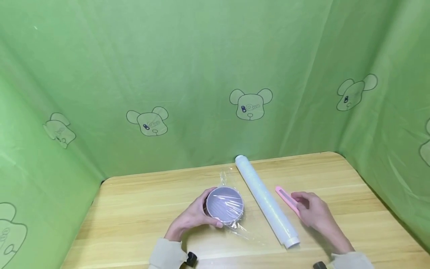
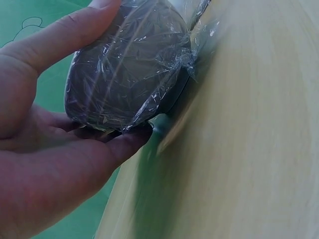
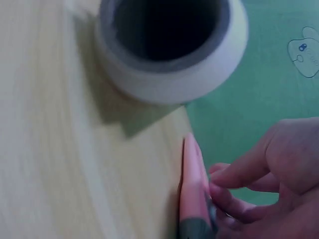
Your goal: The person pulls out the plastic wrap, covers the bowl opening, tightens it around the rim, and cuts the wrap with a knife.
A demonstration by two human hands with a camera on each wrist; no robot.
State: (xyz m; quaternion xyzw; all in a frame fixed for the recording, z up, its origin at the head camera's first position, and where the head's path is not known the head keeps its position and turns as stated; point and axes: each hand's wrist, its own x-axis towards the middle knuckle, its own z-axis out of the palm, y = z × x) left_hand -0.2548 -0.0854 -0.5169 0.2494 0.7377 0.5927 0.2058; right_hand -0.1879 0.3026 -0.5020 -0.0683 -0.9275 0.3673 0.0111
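My left hand [image 1: 195, 215] grips a greyish-purple bowl [image 1: 224, 204] from its left side, thumb along the near rim. Clear cling film [image 1: 231, 203] is stretched over the bowl's mouth; loose ends stick out behind it and at the front right. In the left wrist view, crumpled film also wraps the bowl's side [image 2: 127, 64], and fingers curl under it. A pink utility knife [image 1: 287, 200] lies on the table to the right. My right hand [image 1: 314, 211] is at its near end, with loosely bent fingertips right beside the pink handle [image 3: 193, 184].
Between the bowl and the knife, a long roll of cling film [image 1: 265, 200] lies slantwise on the wooden table [image 1: 141, 209]; its hollow end [image 3: 172, 50] looms in the right wrist view. Green curtains [image 1: 201, 74] with bear-head drawings enclose the table's back and sides.
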